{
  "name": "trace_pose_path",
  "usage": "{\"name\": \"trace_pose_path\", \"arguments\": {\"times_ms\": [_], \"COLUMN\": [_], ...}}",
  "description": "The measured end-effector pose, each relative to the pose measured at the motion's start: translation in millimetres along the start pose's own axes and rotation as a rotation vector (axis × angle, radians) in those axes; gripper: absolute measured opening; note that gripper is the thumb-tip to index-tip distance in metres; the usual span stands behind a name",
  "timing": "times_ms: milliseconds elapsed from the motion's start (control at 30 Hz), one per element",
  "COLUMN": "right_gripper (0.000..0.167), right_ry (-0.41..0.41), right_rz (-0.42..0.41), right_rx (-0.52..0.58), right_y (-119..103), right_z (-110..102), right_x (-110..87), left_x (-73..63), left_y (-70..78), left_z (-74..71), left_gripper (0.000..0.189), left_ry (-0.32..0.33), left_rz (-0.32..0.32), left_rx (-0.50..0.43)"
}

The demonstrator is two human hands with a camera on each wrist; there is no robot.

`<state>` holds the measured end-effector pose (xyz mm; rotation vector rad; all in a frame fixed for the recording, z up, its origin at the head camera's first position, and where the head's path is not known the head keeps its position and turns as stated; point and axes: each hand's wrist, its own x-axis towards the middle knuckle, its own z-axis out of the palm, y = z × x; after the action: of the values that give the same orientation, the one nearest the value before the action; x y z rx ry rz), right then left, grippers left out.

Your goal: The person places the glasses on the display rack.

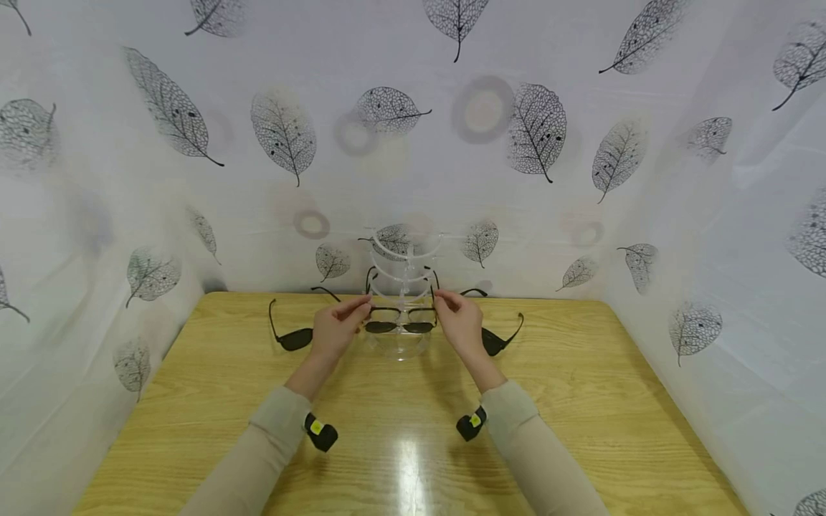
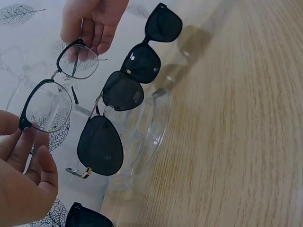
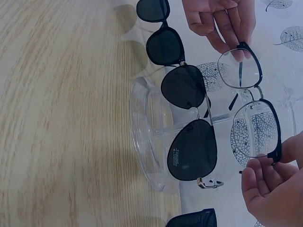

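Note:
Both hands hold one pair of clear-lens eyeglasses (image 1: 386, 314) with dark upper rims, level in front of a clear acrylic display stand (image 1: 404, 276). My left hand (image 1: 335, 330) pinches the left hinge end; my right hand (image 1: 459, 326) pinches the right one, as the right wrist view also shows. Just below the eyeglasses, dark aviator sunglasses (image 3: 191, 151) with a thin metal frame sit on a low tier of the stand. Its curved base (image 3: 137, 127) stands on the table. The upper tiers carry no glasses.
Black sunglasses (image 1: 297, 339) lie on the wooden table (image 1: 400, 408) left of the stand, another black pair (image 1: 493, 342) to its right, each partly hidden by a hand. A leaf-patterned white curtain (image 1: 413, 172) rises behind and along both sides.

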<state>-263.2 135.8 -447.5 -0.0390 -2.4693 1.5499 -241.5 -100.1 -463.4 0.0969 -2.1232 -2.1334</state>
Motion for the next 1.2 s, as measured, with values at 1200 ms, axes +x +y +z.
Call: {"name": "trace_pose_path", "arguments": {"times_ms": [1200], "right_gripper": [0.03], "right_ry": [-0.001], "right_rz": [-0.015], "right_rx": [-0.003], "right_y": [12.1], "right_z": [7.2], "right_x": [14.5], "left_x": [12.9], "left_y": [-3.8], "left_z": [2.4], "left_gripper": [0.035], "left_ry": [-0.015], "left_rz": [0.027], "left_rx": [0.042]}}
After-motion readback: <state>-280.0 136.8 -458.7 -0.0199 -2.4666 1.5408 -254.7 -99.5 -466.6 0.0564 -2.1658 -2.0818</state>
